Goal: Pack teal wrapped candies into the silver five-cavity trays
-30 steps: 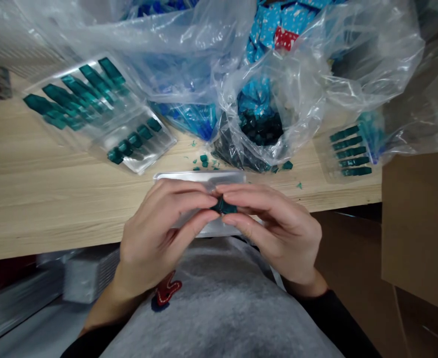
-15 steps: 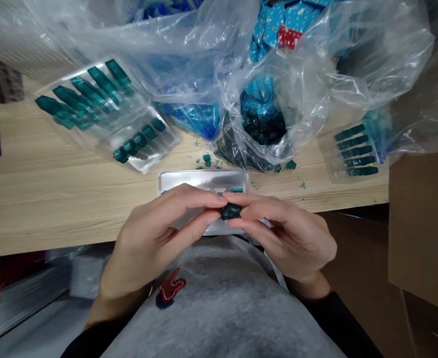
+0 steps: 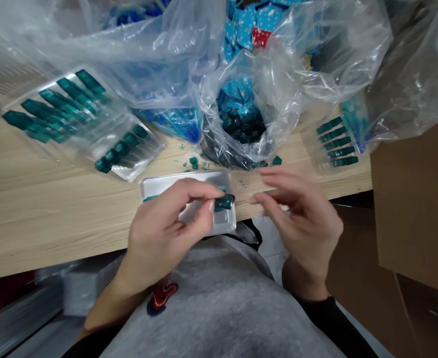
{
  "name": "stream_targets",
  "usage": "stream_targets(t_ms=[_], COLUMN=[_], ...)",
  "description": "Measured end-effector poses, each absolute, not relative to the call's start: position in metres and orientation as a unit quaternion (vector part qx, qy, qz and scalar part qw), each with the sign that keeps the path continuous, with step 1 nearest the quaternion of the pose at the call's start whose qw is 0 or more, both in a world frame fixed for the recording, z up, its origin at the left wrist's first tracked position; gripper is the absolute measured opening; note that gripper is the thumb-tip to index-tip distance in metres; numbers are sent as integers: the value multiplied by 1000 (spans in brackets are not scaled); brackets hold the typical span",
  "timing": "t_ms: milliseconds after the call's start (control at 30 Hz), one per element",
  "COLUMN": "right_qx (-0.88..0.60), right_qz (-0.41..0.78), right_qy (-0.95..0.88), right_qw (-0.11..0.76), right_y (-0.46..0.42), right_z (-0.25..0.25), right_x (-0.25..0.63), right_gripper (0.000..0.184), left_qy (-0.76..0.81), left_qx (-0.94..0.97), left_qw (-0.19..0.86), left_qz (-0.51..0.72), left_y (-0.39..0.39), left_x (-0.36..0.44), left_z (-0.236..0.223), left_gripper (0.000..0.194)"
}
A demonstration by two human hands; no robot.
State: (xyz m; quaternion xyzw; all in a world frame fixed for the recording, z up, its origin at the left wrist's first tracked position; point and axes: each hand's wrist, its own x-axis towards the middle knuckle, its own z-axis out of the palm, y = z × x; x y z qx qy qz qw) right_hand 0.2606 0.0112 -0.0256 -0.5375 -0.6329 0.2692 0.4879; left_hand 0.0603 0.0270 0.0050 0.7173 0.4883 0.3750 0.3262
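Since half a second ago, the right hand [image 3: 304, 219] is moving away, its fingers standing parted and holding nothing visible. With nearly closed fingers, the left hand [image 3: 168, 219] is pinching a small, shiny, dark-green piece [image 3: 226, 201] above the shallow clear-plastic tray [image 3: 166, 184] on the pale wooden desk [image 3: 73, 199].

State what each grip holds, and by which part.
The left grip pinches a dark green faceted piece by its left end; the right grip, blurred, shows nothing held.
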Motion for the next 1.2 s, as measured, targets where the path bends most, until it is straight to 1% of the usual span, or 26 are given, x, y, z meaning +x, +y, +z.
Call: stream_targets(t_ms=[100, 167, 200, 267, 367, 433, 500, 600, 700, 767, 833, 967, 1067, 1133, 1200], right_qx=[-631, -630, -615, -569, -454, -381, -349, -351, -372, -386, -389, -370, -368, -388, -413], right_qz=[181, 164, 162, 173, 250, 301, 331, 366, 394, 400, 401, 441, 484, 478, 436], right_qy=[-639, -672, -687, -704, -717, -715, -698, -659, -614, -593, -581, -545, -518, -531, -563], right_qw=[402, 354, 351, 389, 467, 503, 531, 555, 574, 583, 592, 610, 602, 582, 568], right_y=[16, 19, 20, 21, 23, 25, 26, 25, 20, 17, 16, 18, 19, 19, 18], right_z=[-43, -49, -49, -44, -26, -17, -13, -16, -23, -26, -28, -25, -21, -19, -18], right_x=[281, 288, 288, 280, 258, 243, 233, 224, 220, 217, 215, 212, 211, 211, 211], right_gripper=[31, 31, 32, 34, 30, 30, 30, 30, 25, 23, 25, 32, 28, 24, 21], left_qy=[502, 500, 498, 493, 498, 503, 500, 482, 469, 470, 477, 486, 498, 508, 511], left_qx=[662, 650, 651, 660, 678, 680, 675, 664, 653, 647, 646, 662, 673, 682, 701], left_qw=[374, 388, 387, 373, 349, 350, 364, 391, 415, 419, 413, 379, 347, 307, 247], left_qz=[412, 420, 423, 427, 412, 402, 404, 416, 425, 429, 429, 427, 422, 427, 431], left_y=[28, 29, 29, 29, 26, 24, 23, 24, 26, 26, 26, 25, 23, 22, 20], left_x=[59, 58, 58, 60, 64, 65, 65, 63, 60, 59, 60, 60, 60, 60, 60], left_z=[3, 3, 3, 4, 5, 7, 9, 9, 5, 4, 4, 7, 7, 5, 3], left_gripper=[19, 18, 18, 19, 20, 20, 21, 17, 14, 13, 12, 15, 17, 18, 20])
